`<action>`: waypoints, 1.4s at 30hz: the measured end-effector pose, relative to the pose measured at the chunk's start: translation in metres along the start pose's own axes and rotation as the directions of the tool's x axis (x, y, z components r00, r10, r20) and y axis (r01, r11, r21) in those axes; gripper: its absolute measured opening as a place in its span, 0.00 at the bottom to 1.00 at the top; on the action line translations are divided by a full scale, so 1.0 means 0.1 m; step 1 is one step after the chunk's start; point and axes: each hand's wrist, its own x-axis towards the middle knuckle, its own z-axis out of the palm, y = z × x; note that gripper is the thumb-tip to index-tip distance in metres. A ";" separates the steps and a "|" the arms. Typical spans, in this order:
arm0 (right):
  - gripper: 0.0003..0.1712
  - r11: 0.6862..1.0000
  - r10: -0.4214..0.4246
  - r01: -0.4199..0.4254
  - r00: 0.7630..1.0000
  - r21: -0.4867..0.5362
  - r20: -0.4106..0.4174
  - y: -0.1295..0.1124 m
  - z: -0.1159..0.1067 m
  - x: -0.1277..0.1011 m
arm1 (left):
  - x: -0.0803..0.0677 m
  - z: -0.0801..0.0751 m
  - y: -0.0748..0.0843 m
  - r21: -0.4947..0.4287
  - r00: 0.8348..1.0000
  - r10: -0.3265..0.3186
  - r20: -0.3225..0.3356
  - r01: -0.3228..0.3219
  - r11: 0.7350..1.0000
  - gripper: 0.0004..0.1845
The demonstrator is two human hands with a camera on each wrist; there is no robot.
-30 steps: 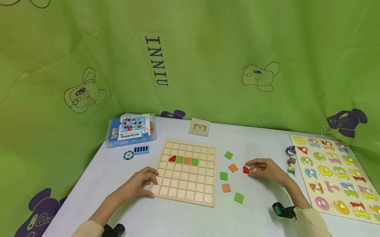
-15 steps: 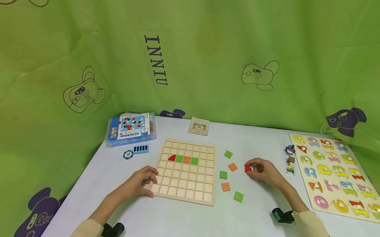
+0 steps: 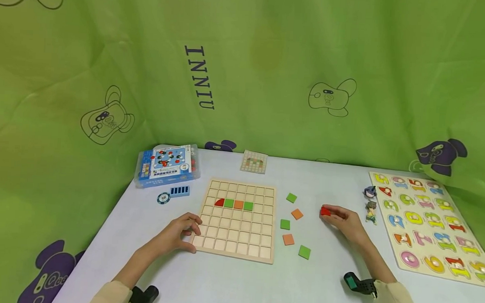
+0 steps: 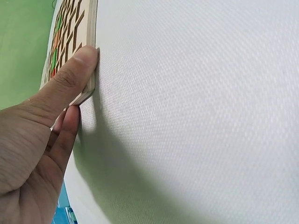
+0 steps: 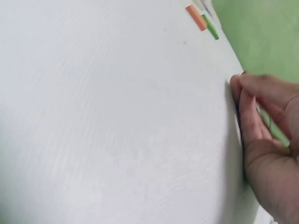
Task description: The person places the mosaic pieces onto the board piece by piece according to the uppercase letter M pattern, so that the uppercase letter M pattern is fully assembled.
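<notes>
While the red tile sits pinched at the fingertips of the right hand, low over the table and well right of the wooden grid board, loose green and orange tiles lie between them; the left hand grips the board's near left corner, thumb on its edge; a number puzzle lies far right.
</notes>
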 end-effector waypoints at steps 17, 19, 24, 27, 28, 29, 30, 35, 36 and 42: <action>0.27 0.970 0.081 -0.057 0.992 0.237 -0.096 -0.05 0.11 -0.06 | -0.02 0.00 0.01 -0.008 1.000 0.015 0.001 -0.015 1.000 0.18; 0.25 0.963 0.087 -0.057 0.991 0.262 -0.104 -0.06 0.13 -0.06 | -0.02 0.00 0.00 -0.011 1.000 0.019 0.004 -0.019 1.000 0.18; 0.24 0.960 0.093 -0.061 0.990 0.274 -0.106 -0.11 0.17 -0.07 | -0.02 0.00 0.00 -0.016 1.000 0.012 0.007 -0.012 1.000 0.18; 0.25 0.962 0.096 -0.065 0.990 0.265 -0.105 -0.14 0.20 -0.08 | -0.02 0.00 0.00 -0.015 1.000 0.009 0.008 -0.009 1.000 0.18; 0.26 0.963 0.096 -0.066 0.990 0.262 -0.105 -0.15 0.21 -0.08 | -0.02 0.00 0.00 -0.016 1.000 0.008 0.008 -0.008 1.000 0.18; 0.26 0.963 0.096 -0.066 0.990 0.262 -0.103 -0.16 0.23 -0.08 | -0.02 0.00 0.01 -0.015 1.000 0.009 0.008 -0.009 1.000 0.18; 0.27 0.963 0.097 -0.067 0.990 0.261 -0.102 -0.17 0.24 -0.08 | -0.01 0.00 0.01 -0.015 1.000 0.010 0.007 -0.010 1.000 0.18; 0.27 0.961 0.098 -0.071 0.991 0.266 -0.087 -0.20 0.31 -0.07 | 0.00 0.00 0.00 -0.010 1.000 0.015 0.007 -0.015 1.000 0.18; 0.27 0.960 0.099 -0.073 0.992 0.269 -0.084 -0.21 0.33 -0.07 | 0.00 0.00 -0.01 -0.007 1.000 0.015 0.007 -0.015 1.000 0.18; 0.28 0.959 0.092 -0.070 0.993 0.275 -0.067 -0.27 0.42 -0.05 | 0.01 0.00 0.00 0.001 1.000 0.008 0.009 -0.008 1.000 0.18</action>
